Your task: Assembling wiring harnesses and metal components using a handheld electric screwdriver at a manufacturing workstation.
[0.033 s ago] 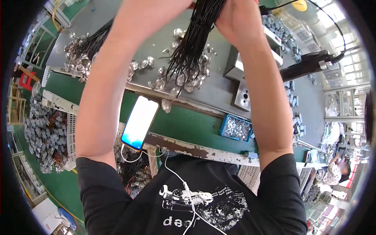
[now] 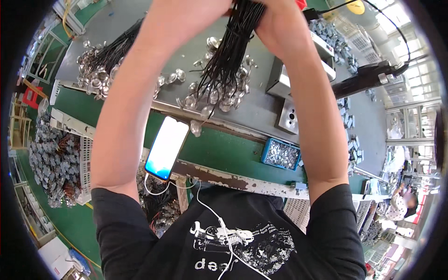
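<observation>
A bundle of thin black cables (image 2: pixel 229 49) hangs between my hands at the far edge of the view, its lower ends splayed over the bench. Shiny round metal caps (image 2: pixel 227 103) lie around those ends, and one cap (image 2: pixel 195 128) dangles past the bench's front edge. From the left, my left hand (image 2: pixel 198 11) closes on the upper bundle. My right hand (image 2: pixel 275 28) is wrapped against its right side. The upper edge of the picture cuts off most fingers of both hands. A second pile of black cables (image 2: pixel 119 46) with metal caps lies left of my left forearm.
A lit phone (image 2: pixel 166 148) with a white cord leans at the bench front. A blue tray (image 2: pixel 281 154) of small metal parts sits right of it. Near my right forearm stand a metal fixture (image 2: pixel 288 116) and a black tool (image 2: pixel 361 79). Grey connectors (image 2: pixel 333 39) are heaped beyond.
Both forearms have shifted slightly, my right wrist a little to the left. The dangling cap has swung slightly left. The cable bundle stays between my hands.
</observation>
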Demonstrator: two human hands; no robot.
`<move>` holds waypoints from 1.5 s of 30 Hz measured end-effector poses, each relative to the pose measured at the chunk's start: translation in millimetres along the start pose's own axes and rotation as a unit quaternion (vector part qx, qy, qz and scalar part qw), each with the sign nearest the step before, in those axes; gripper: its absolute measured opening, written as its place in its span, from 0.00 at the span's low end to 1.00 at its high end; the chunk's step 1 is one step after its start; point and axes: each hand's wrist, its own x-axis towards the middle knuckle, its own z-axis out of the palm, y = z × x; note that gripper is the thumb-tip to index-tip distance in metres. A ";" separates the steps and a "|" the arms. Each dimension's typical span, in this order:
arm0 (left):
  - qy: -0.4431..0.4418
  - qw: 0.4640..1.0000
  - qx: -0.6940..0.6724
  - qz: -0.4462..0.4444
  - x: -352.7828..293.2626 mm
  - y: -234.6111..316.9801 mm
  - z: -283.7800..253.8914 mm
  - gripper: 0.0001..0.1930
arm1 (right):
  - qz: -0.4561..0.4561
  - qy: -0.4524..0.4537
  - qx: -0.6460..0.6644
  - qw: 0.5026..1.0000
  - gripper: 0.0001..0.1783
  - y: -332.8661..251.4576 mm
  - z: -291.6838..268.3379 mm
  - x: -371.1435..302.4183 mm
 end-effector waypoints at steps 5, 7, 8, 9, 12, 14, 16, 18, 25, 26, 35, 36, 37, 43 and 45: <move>0.043 0.988 -0.001 0.145 -9.1 -47.9 0.7 0.13 | 0.031 0.184 -0.192 0.963 0.11 -22.7 23.9 -4.6; -0.032 0.983 0.056 0.174 -33.9 -73.0 -3.4 0.13 | 0.045 0.208 -0.125 0.969 0.25 -24.8 16.4 -1.0; -0.105 0.970 0.114 0.190 -43.3 -80.0 -8.7 0.14 | 0.044 0.204 -0.127 0.970 0.25 -28.0 18.3 -2.0; -0.101 0.969 0.113 0.193 -46.9 -79.0 -10.3 0.14 | 0.042 0.211 -0.119 0.969 0.25 -32.5 20.0 -5.4; -0.165 0.977 0.088 0.106 -53.1 -65.2 -10.5 0.16 | 0.030 0.202 -0.093 0.975 0.24 -44.3 8.6 -8.0; -0.144 0.972 0.126 0.133 -54.6 -49.5 -14.7 0.16 | 0.035 0.140 -0.072 0.987 0.22 -51.1 4.9 -11.0; -0.160 0.975 0.122 0.093 -55.3 -46.2 -19.5 0.15 | 0.029 0.121 -0.076 0.989 0.22 -52.6 8.8 -8.6; -0.180 0.975 0.115 0.053 -55.3 -46.0 -24.2 0.14 | 0.030 0.152 -0.031 0.987 0.22 -54.7 15.5 -5.5; -0.125 0.959 0.228 0.110 -62.0 -47.0 -46.9 0.24 | -0.042 0.144 0.027 0.988 0.22 -66.6 -2.6 -0.3; -0.094 0.938 0.278 0.186 -57.7 -51.0 -44.5 0.28 | -0.051 -0.284 0.235 0.928 0.22 -72.0 -53.6 19.6; 0.022 0.784 -0.578 -0.225 -118.5 -95.3 -17.1 0.41 | -0.193 0.190 -0.026 0.962 0.18 -82.6 6.8 2.7; -0.023 0.832 -0.519 -0.194 -118.8 -107.4 -21.0 0.40 | -0.195 0.185 -0.025 0.963 0.18 -84.9 -4.2 0.7; -0.071 0.871 -0.457 -0.163 -116.8 -118.2 -25.6 0.40 | -0.159 0.132 0.014 0.978 0.15 -85.7 -12.7 -0.4; -0.022 0.993 -0.113 -0.025 -82.3 -88.0 -57.9 0.30 | -0.073 -0.080 0.072 0.992 0.16 -86.1 -18.9 -8.2; -0.101 0.994 -0.034 0.006 -74.2 -44.8 -53.7 0.30 | -0.060 -0.130 0.073 0.987 0.17 -85.8 -24.1 -9.3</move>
